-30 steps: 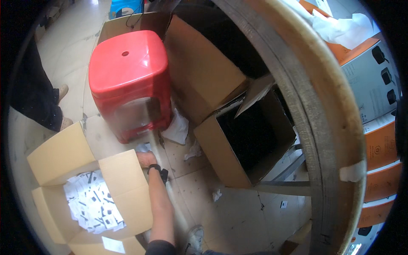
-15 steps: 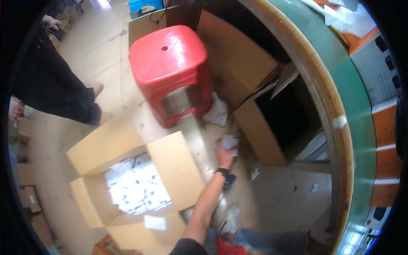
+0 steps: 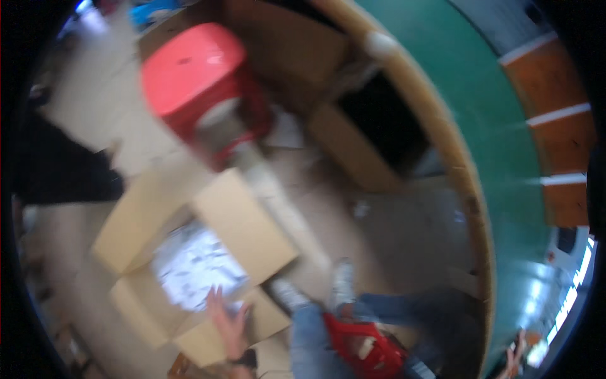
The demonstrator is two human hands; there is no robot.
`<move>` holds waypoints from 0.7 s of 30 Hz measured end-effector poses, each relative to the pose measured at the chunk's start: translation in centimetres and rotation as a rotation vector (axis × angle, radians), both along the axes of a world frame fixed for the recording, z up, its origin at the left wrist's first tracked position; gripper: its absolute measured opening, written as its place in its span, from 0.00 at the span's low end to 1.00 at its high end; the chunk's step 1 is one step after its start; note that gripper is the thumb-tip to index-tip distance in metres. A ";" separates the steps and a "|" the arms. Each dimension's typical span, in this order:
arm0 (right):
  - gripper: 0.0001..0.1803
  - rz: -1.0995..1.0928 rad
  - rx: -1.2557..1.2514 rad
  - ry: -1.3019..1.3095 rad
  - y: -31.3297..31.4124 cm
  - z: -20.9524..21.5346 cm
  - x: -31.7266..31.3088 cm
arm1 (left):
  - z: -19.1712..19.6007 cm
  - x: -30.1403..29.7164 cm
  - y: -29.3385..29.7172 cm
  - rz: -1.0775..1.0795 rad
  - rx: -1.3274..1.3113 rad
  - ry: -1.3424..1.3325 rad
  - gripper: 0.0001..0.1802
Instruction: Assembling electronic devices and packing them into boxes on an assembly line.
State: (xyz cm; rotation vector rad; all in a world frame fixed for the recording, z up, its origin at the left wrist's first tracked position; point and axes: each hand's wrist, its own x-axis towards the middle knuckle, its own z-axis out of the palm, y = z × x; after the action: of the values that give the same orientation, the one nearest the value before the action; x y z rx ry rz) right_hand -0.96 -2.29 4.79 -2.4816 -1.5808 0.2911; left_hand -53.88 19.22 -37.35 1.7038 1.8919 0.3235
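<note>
Floor [image 3: 79,243] at near left is occupied by an open carton [image 3: 243,224] of white slips [image 3: 197,268]. At its near edge the left hand [image 3: 227,320] is noted, grip apart; the right hand's [image 3: 517,355] grip, near right, cannot be judged.

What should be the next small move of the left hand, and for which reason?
Perhaps the left hand should ease slightly forward over the white papers. The flaps of the cardboard carton are spread open, the papers lie inside, and the fingers appear at their near edge. Blur hides whether the hand holds anything.
</note>
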 end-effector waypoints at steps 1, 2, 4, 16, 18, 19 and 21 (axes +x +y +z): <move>0.58 -0.024 -0.009 -0.058 -0.7 1.3 -0.8 | -0.3 -2.4 -2.3 -0.156 -0.031 0.165 0.53; 0.58 -0.041 -0.012 -0.107 -1.2 1.9 -1.2 | -1.5 -4.1 -4.5 -0.122 -0.047 0.230 0.53; 0.58 -0.075 -0.025 -0.200 -2.0 2.8 -2.6 | -4.4 -3.6 -4.9 -0.115 -0.071 0.253 0.54; 0.58 -0.017 0.032 -0.220 -1.1 -2.1 -3.5 | -7.8 -1.9 2.5 0.317 0.162 0.253 0.39; 0.58 0.018 0.055 -0.170 -1.0 -2.2 -2.5 | -5.6 -0.4 2.3 0.218 0.235 0.479 0.41; 0.58 0.039 0.069 -0.134 -1.0 -2.1 -2.1 | -5.6 0.5 1.4 0.221 0.222 0.384 0.41; 0.63 0.010 0.144 -0.108 -1.0 -1.8 -4.3 | -7.3 3.7 1.9 0.420 -0.226 0.049 0.52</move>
State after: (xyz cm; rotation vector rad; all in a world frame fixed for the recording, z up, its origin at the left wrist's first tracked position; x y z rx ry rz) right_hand -5.22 -3.32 2.98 -2.4160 -1.5944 0.0427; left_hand -50.18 21.08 -44.65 1.1722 2.2238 0.2170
